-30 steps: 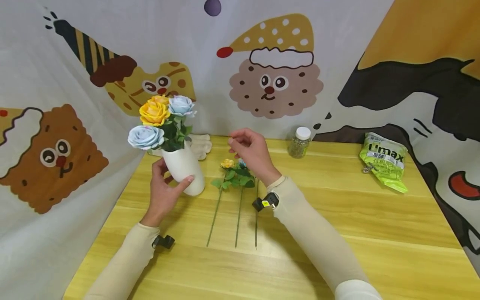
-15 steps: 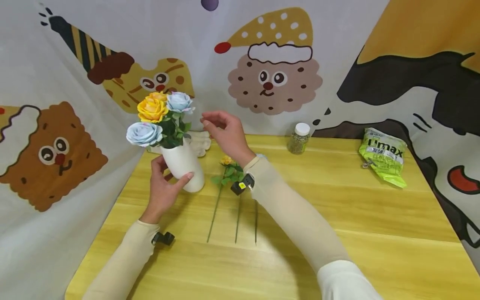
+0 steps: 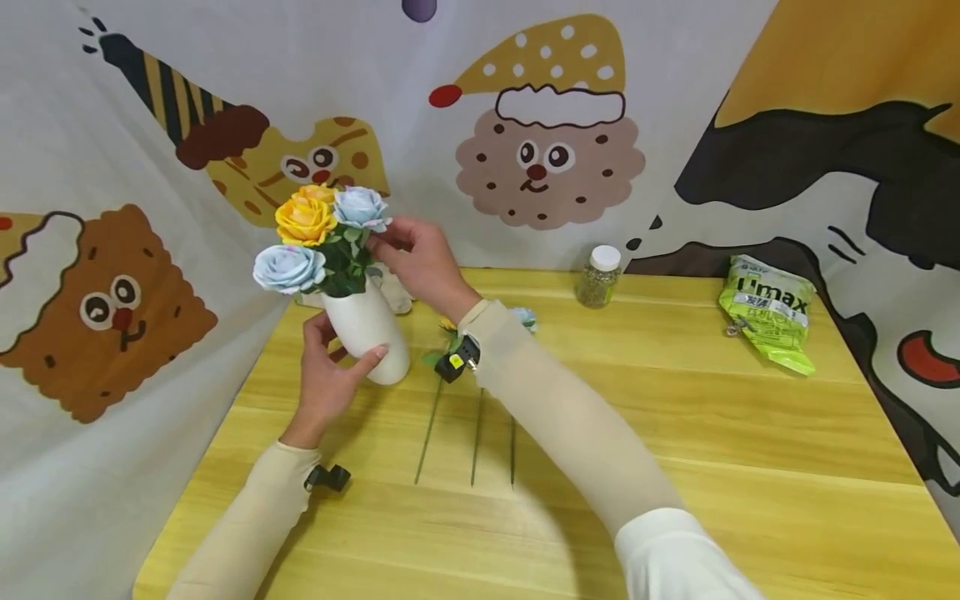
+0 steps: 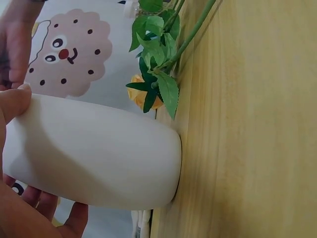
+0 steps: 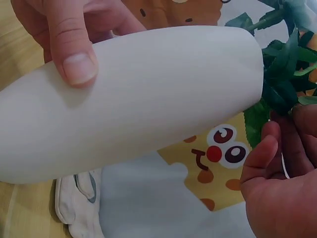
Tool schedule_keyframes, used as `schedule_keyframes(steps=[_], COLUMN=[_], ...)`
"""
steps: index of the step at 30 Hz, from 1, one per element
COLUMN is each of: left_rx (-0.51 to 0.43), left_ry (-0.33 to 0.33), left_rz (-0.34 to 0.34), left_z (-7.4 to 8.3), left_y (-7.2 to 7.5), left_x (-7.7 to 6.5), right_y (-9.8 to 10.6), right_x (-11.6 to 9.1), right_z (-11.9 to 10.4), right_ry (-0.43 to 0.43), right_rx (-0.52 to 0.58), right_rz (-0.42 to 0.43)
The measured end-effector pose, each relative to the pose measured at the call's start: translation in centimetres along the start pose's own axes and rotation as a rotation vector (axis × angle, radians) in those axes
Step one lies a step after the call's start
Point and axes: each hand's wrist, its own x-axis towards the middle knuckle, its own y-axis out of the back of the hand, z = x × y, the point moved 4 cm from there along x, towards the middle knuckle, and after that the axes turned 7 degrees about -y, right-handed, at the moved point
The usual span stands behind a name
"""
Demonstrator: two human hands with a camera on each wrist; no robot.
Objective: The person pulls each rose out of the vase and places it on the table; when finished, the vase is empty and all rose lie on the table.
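My left hand [image 3: 330, 379] grips the white vase [image 3: 367, 333], its thumb on the near side and fingers behind. The vase leans toward the left with its base at the table. From its mouth rise two yellow roses [image 3: 305, 221] and two pale blue roses [image 3: 288, 268], with dark green leaves [image 5: 285, 84]. At the right side of the bouquet, my right hand [image 3: 423, 258] pinches among the leaves below the upper blue rose [image 3: 360, 208]. In the right wrist view, the right hand's fingertips [image 5: 280, 121] meet the leaves just outside the rim.
Loose flowers with long green stems [image 3: 429, 437] lie on the wooden table [image 3: 712, 467], partly hidden by my right arm. White gloves [image 3: 393, 292] are behind the vase. A white-capped jar [image 3: 598, 277] and a green bag [image 3: 768, 312] stand toward the back right, before a cartoon-printed cloth [image 3: 420, 125].
My right hand has moved left, from above the loose flowers to the leaves in the vase. The left hand has kept its grip on the vase, which stays tilted.
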Motion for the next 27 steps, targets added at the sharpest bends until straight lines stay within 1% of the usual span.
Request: schedule_keyframes(steps=[3, 7, 10, 13, 16, 22, 24, 27], left_rx=[-0.001, 0.007, 0.007, -0.005, -0.016, -0.004, -0.001, -0.007], left_ry=[-0.007, -0.004, -0.004, -0.008, -0.01, -0.009, -0.012, -0.01], left_rz=[0.003, 0.006, 0.011, 0.016, 0.014, 0.008, 0.008, 0.005], left_z=[-0.2, -0.4, -0.5, -0.5, -0.3, -0.1, -0.1, -0.2], left_y=[0.0, 0.0, 0.0, 0.0, 0.0, 0.0, 0.0, 0.0], left_x=[0.0, 0.0, 0.0, 0.0, 0.0, -0.2, -0.1, 0.0], right_y=[-0.1, -0.1, -0.2, -0.3, -0.2, 0.0, 0.1, 0.5], right_x=[-0.2, -0.6, -0.8, -0.9, -1.1, -1.4, -1.4, -1.6], right_z=[-0.1, 0.0, -0.1, -0.2, -0.2, -0.3, -0.4, -0.7], right_ry=[0.03, 0.108, 0.152, 0.154, 0.118, 0.029, 0.01, -0.008], right_rx=[-0.028, -0.052, -0.044, -0.012, 0.073, 0.336, 0.398, 0.456], right_rz=[-0.004, -0.003, -0.018, -0.036, -0.042, -0.056, -0.065, -0.072])
